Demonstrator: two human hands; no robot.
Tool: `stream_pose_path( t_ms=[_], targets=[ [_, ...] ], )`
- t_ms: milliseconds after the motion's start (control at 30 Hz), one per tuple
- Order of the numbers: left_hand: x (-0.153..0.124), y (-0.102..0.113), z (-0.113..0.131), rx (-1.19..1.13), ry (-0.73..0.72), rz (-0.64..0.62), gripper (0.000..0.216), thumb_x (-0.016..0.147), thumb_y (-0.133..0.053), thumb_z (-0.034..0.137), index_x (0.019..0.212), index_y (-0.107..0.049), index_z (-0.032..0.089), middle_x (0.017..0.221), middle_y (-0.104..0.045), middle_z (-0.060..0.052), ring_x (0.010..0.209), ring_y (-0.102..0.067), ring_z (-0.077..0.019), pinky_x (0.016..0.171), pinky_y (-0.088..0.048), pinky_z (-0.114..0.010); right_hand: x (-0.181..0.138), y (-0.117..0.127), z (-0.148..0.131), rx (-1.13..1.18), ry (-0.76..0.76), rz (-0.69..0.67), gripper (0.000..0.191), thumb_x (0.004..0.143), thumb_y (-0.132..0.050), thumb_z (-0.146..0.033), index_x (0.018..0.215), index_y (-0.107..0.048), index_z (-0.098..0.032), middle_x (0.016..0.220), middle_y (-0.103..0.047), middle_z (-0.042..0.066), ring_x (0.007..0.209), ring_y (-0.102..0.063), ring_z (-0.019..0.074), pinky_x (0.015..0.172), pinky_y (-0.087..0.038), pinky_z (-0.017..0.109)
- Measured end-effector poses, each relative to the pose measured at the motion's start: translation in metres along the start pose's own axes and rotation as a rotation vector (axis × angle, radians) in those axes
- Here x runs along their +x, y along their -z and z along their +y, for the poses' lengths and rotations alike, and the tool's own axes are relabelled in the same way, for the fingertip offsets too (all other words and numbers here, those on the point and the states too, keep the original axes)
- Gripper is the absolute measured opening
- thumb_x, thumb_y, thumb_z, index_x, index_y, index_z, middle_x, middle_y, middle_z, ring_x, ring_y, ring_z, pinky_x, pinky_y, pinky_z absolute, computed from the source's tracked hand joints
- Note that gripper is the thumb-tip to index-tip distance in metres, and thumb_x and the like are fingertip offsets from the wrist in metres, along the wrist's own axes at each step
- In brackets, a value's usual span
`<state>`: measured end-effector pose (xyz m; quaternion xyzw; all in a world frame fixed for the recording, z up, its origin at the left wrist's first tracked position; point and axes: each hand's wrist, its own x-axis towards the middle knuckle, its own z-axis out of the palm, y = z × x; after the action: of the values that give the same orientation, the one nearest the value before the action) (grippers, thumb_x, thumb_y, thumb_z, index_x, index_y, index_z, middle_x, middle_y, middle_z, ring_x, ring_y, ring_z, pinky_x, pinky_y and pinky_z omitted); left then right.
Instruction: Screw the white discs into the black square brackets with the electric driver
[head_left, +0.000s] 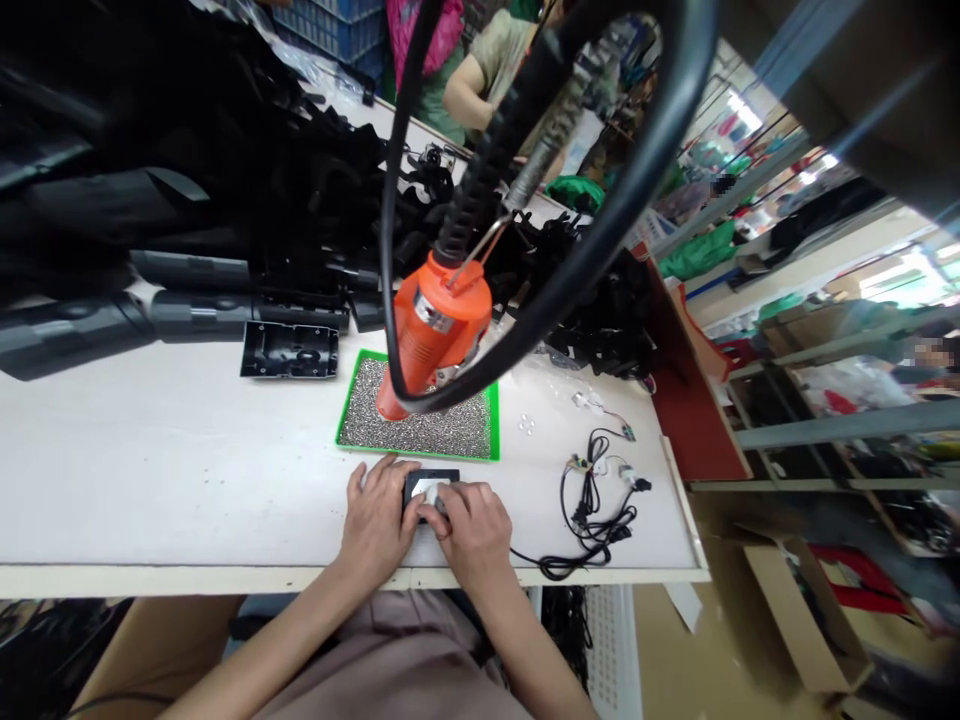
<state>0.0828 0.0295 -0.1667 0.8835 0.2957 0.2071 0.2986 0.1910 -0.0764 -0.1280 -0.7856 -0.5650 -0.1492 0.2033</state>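
white table (187, 450); black casing (410, 484) seemed light, stiff, edge-held best; left hand (377, 512) closed on side, right hand's (475, 524) grip pinched pale piece (433, 494).

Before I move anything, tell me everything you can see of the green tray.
The green tray is shallow and rectangular, with low sides that look like plastic. It lies flat on the white table, spread with small, shiny, metallic-looking pieces. The orange tool hides part of it; whether they touch is unclear. The left hand and right hand are on its near side; whether the left touches it is uncertain.
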Motion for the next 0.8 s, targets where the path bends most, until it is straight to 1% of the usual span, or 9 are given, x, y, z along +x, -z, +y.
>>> stream_pose_path(
  t_ms=[133, 233, 333, 433, 500, 567, 667, 733, 800],
  targets=[
    [-0.001, 0.001, 0.000, 0.008, -0.006, -0.008, 0.032, 0.087, -0.040, 0.021, 0.117, -0.051, 0.019, 0.114, -0.066, -0.011, 0.122, -0.050, -0.0305, 0.105, -0.026, -0.054, 0.009, -0.003, 0.004, -0.122, 0.041, 0.000, 0.027, 0.095, -0.049, -0.042, 0.092, -0.059, -0.017, 0.065, -0.058, 0.004, 0.064, -0.053, 0.0190, 0.058, -0.039, 0.031],
    [-0.001, 0.000, -0.001, 0.010, -0.011, -0.010, 0.033, 0.086, -0.040, 0.019, 0.118, -0.050, 0.018, 0.116, -0.066, -0.011, 0.123, -0.049, -0.0309, 0.106, -0.025, -0.054, 0.009, -0.008, 0.007, -0.073, 0.106, 0.024, 0.030, 0.098, -0.043, -0.040, 0.091, -0.060, -0.016, 0.063, -0.058, 0.003, 0.061, -0.054, 0.0174, 0.055, -0.038, 0.029],
    [0.000, 0.000, 0.000, 0.007, 0.001, -0.012, 0.031, 0.089, -0.039, 0.022, 0.118, -0.051, 0.019, 0.115, -0.066, -0.011, 0.123, -0.049, -0.0309, 0.106, -0.025, -0.054, 0.005, -0.010, 0.010, 0.037, 0.029, -0.045, 0.033, 0.097, -0.043, -0.044, 0.092, -0.061, -0.016, 0.064, -0.061, 0.002, 0.059, -0.057, 0.0153, 0.056, -0.041, 0.026],
    [0.000, 0.001, 0.002, 0.011, 0.014, -0.012, 0.030, 0.093, -0.037, 0.026, 0.118, -0.051, 0.018, 0.115, -0.066, -0.011, 0.123, -0.049, -0.0306, 0.106, -0.025, -0.053, 0.004, -0.003, 0.012, 0.169, -0.058, -0.183, 0.034, 0.097, -0.043, -0.045, 0.106, -0.061, -0.017, 0.071, -0.065, 0.004, 0.066, -0.061, 0.0161, 0.061, -0.045, 0.026],
    [0.001, 0.002, 0.003, 0.011, 0.013, -0.019, 0.030, 0.094, -0.036, 0.026, 0.118, -0.051, 0.018, 0.116, -0.065, -0.011, 0.123, -0.049, -0.0303, 0.106, -0.024, -0.053, 0.006, 0.006, 0.015, 0.213, -0.032, -0.296, 0.032, 0.096, -0.045, -0.040, 0.116, -0.059, -0.018, 0.079, -0.067, 0.005, 0.074, -0.062, 0.0183, 0.066, -0.047, 0.027],
    [0.001, 0.004, 0.002, 0.003, 0.009, -0.034, 0.031, 0.094, -0.034, 0.026, 0.120, -0.050, 0.018, 0.117, -0.065, -0.011, 0.124, -0.048, -0.0296, 0.106, -0.024, -0.053, 0.011, 0.015, 0.017, 0.220, -0.024, -0.382, 0.029, 0.095, -0.050, -0.034, 0.119, -0.058, -0.019, 0.086, -0.067, 0.006, 0.082, -0.061, 0.0204, 0.071, -0.049, 0.030],
    [-0.001, 0.007, -0.001, -0.011, -0.008, -0.074, 0.037, 0.094, -0.034, 0.029, 0.128, -0.046, 0.019, 0.123, -0.062, -0.012, 0.126, -0.047, -0.0295, 0.106, -0.024, -0.054, 0.020, 0.022, 0.021, 0.244, -0.028, -0.400, 0.025, 0.091, -0.056, -0.029, 0.114, -0.061, -0.019, 0.101, -0.066, 0.009, 0.094, -0.059, 0.0226, 0.082, -0.050, 0.033],
    [-0.002, 0.009, -0.005, -0.010, -0.041, -0.113, 0.048, 0.091, -0.043, 0.037, 0.135, -0.040, 0.019, 0.130, -0.058, -0.013, 0.128, -0.045, -0.0310, 0.107, -0.022, -0.055, 0.024, 0.022, 0.022, 0.299, -0.021, -0.397, 0.024, 0.089, -0.059, -0.026, 0.112, -0.061, -0.018, 0.105, -0.067, 0.010, 0.097, -0.059, 0.0221, 0.085, -0.050, 0.033],
    [-0.003, 0.010, -0.009, 0.004, -0.075, -0.153, 0.062, 0.085, -0.053, 0.042, 0.140, -0.034, 0.020, 0.134, -0.055, -0.014, 0.130, -0.043, -0.0324, 0.108, -0.021, -0.055, 0.026, 0.019, 0.023, 0.316, -0.016, -0.419, 0.024, 0.088, -0.061, -0.024, 0.111, -0.062, -0.017, 0.101, -0.069, 0.008, 0.093, -0.061, 0.0217, 0.083, -0.051, 0.033]
  ],
)
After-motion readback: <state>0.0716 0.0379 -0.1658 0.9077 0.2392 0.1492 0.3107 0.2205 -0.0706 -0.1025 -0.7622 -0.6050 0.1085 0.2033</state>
